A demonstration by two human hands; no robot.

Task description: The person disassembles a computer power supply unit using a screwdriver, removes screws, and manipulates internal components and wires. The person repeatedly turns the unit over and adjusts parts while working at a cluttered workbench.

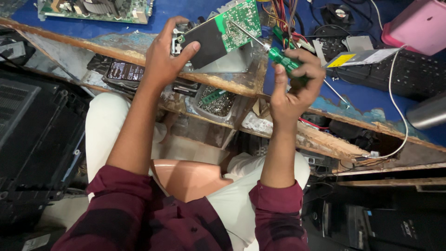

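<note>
My left hand [163,55] grips the near edge of a power supply unit, thumb pressed on its black insulating sheet [210,43]. A green circuit board [239,24] sits tilted up in the unit's grey metal case [232,62]. My right hand [297,81] is closed around the green handle of a screwdriver [280,56]. Its thin metal shaft slants up and left, with the tip resting on the green board. Both hands work at the front edge of a worn wooden bench with a blue top [139,28].
A bundle of coloured wires [283,14] leaves the unit. A black keyboard [409,69], a pink box [418,25], a small fan [338,13] and another circuit board [97,8] lie on the bench. An open drawer holds screws [217,103]. Black computer cases [32,139] stand on the floor.
</note>
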